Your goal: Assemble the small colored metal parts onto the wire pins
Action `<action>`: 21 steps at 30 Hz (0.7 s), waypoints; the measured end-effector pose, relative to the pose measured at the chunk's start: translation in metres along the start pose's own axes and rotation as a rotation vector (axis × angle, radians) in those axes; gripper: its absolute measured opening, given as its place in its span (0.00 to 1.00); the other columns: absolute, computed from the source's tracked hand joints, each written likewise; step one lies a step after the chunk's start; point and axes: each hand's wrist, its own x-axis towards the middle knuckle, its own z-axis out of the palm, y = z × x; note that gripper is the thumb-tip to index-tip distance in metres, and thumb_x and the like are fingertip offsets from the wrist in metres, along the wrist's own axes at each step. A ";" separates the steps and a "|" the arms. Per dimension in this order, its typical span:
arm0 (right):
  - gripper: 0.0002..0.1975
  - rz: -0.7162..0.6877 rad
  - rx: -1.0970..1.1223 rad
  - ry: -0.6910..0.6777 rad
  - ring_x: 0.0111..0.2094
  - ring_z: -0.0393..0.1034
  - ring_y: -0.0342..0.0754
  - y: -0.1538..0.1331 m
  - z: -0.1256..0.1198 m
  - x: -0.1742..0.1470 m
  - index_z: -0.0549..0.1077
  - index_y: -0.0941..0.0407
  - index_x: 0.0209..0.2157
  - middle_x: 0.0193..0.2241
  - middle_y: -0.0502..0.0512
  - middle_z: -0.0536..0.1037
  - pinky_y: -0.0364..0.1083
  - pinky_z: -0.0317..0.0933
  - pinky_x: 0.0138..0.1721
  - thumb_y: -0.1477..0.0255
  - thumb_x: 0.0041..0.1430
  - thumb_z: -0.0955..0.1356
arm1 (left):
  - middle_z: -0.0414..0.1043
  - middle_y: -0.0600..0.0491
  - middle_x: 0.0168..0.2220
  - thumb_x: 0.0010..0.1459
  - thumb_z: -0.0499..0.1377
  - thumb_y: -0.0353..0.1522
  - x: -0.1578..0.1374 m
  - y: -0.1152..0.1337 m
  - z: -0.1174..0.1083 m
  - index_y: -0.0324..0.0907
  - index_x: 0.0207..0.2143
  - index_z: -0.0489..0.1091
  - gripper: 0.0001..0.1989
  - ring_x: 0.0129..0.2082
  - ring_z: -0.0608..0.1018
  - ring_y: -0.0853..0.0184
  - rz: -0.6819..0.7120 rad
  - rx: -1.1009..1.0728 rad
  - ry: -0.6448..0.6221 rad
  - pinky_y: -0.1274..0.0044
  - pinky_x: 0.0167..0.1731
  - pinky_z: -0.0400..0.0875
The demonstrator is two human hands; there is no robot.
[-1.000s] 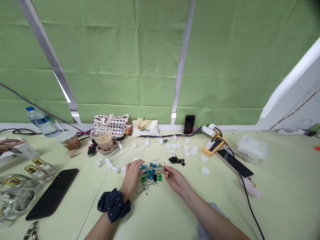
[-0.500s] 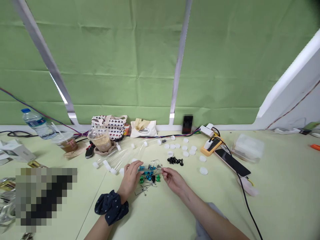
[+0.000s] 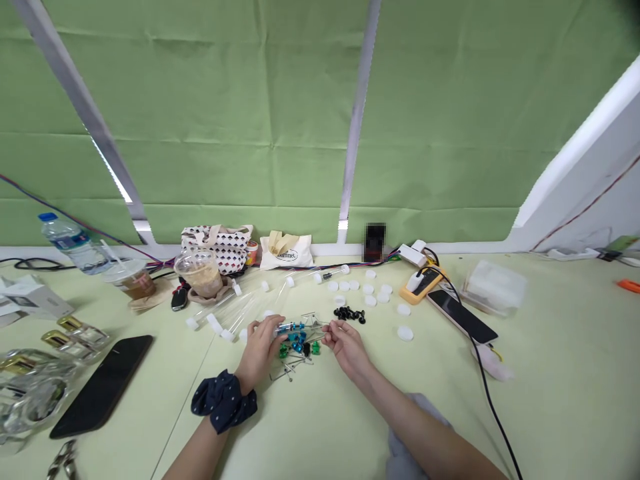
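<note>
My left hand (image 3: 260,350), with a dark dotted scrunchie (image 3: 223,402) on the wrist, holds a clear plastic tube (image 3: 299,328) level above the table; blue pieces show inside it. My right hand (image 3: 345,345) pinches a small thin piece at the tube's open right end. Under the tube lies a small heap of blue, green and black parts (image 3: 301,347) and several thin metal pins (image 3: 286,370).
Several empty clear tubes (image 3: 235,310) lie to the left behind my hands, white caps (image 3: 370,293) and black parts (image 3: 349,314) behind them. A black phone (image 3: 97,385) and glass bottles (image 3: 75,333) sit left; another phone (image 3: 463,315), cables and a clear box (image 3: 495,285) right. Cups, bags and a water bottle line the wall.
Both hands stay at the tube, which has barely moved. The view has shifted slightly. A person's hand at the far left edge has gone from view.
</note>
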 end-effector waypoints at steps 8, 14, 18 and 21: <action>0.14 0.008 -0.180 -0.034 0.18 0.56 0.36 0.002 -0.007 0.003 0.70 0.58 0.25 0.23 0.49 0.71 0.40 0.54 0.19 0.66 0.44 0.75 | 0.70 0.48 0.49 0.64 0.49 0.34 -0.001 0.002 0.001 0.45 0.51 0.59 0.13 0.50 0.71 0.62 0.011 -0.046 -0.026 0.69 0.47 0.58; 0.11 -0.417 -0.811 0.115 0.24 0.63 0.42 0.002 -0.019 0.015 0.73 0.57 0.37 0.34 0.56 0.74 0.43 0.59 0.24 0.65 0.54 0.67 | 0.68 0.47 0.50 0.64 0.49 0.35 -0.001 -0.004 0.005 0.45 0.51 0.59 0.13 0.50 0.71 0.60 -0.075 -0.036 0.013 0.66 0.47 0.57; 0.11 -0.530 -1.135 -0.001 0.34 0.67 0.47 0.001 -0.022 0.017 0.74 0.56 0.38 0.41 0.58 0.74 0.46 0.63 0.34 0.74 0.54 0.64 | 0.69 0.47 0.49 0.64 0.49 0.35 -0.001 -0.010 0.004 0.45 0.50 0.59 0.13 0.48 0.72 0.60 -0.123 -0.015 0.037 0.66 0.46 0.58; 0.13 -0.562 -1.299 -0.068 0.43 0.66 0.51 0.003 -0.021 0.015 0.75 0.55 0.40 0.41 0.57 0.74 0.51 0.61 0.46 0.77 0.53 0.63 | 0.69 0.48 0.49 0.64 0.49 0.36 -0.001 -0.012 0.003 0.45 0.50 0.59 0.12 0.49 0.72 0.59 -0.133 -0.005 0.049 0.66 0.46 0.58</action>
